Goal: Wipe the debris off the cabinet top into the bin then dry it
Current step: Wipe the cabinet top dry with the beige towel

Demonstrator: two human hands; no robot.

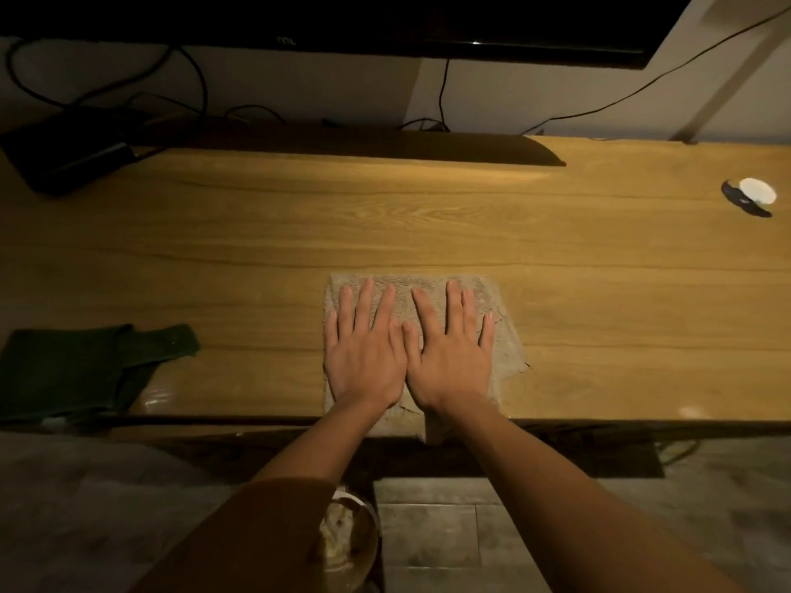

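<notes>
A: anything readable in this shot?

B: just one thing, a small "TCL" logo on the bottom bezel of the black TV [321, 23] up top. It shows upside down and dim. No other labels or numbers I can make out.

Two bare forearms show, each ending in a bare hand. The left hand [364, 357] and the right hand [453, 357] carry no rings, watch or gloves. The nails are short and plain. A brown sleeve [239, 537] of loose, plain cloth covers the left arm above the forearm, its edge cutting across near the elbow. The right arm is bare as far as the frame shows it. Dim, warm light hides finer detail of the cloth.
</notes>
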